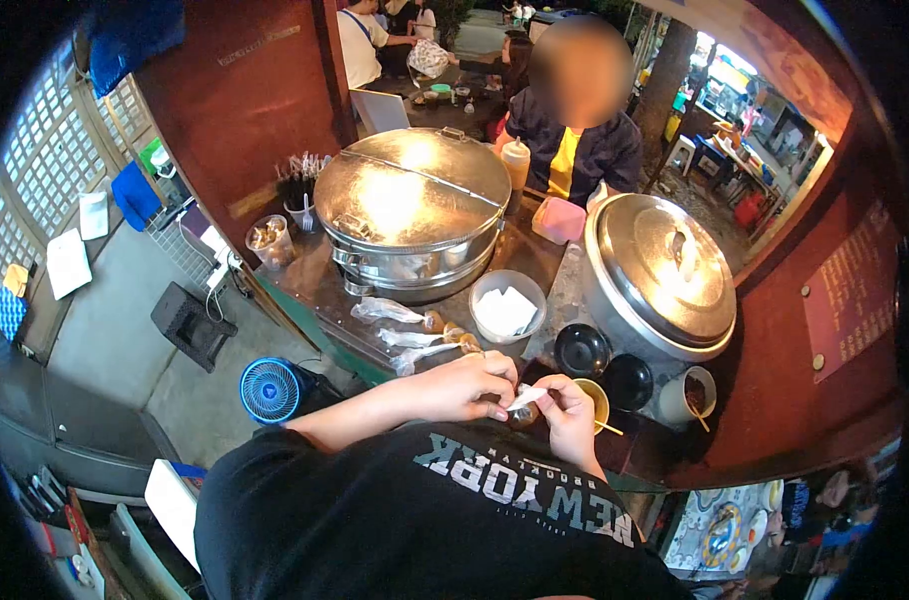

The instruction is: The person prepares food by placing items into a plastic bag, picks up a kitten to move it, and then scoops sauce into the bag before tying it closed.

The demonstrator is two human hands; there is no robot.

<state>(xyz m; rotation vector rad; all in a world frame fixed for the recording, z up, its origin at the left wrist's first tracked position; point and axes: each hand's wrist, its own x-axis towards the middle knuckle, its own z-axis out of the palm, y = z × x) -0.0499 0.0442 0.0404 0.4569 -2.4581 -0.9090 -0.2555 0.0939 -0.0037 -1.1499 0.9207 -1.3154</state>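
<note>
My left hand [475, 386] reaches in from the left with its fingers pinched on the neck of a small plastic bag [527, 398]. My right hand [570, 408] pinches the same whitish neck from the other side. Below the fingers shows a brown filling [521, 416], partly covered by my hands. Just beyond my left hand lie several similar clear bags [415, 339], with bunched necks pointing left and brown contents at the right ends. Near them stands a clear tub [508, 307] holding white folded pieces. A yellowish bowl [592, 402] with a stick in it sits beside my right hand.
A large round steel steamer [415, 205] and a lidded pot [665, 270] take up the counter's far side. Two black bowls [582, 350] and a cup of dark stuff [688, 396] stand at right. A sauce bottle [516, 163] stands near a person [585, 140] across the counter.
</note>
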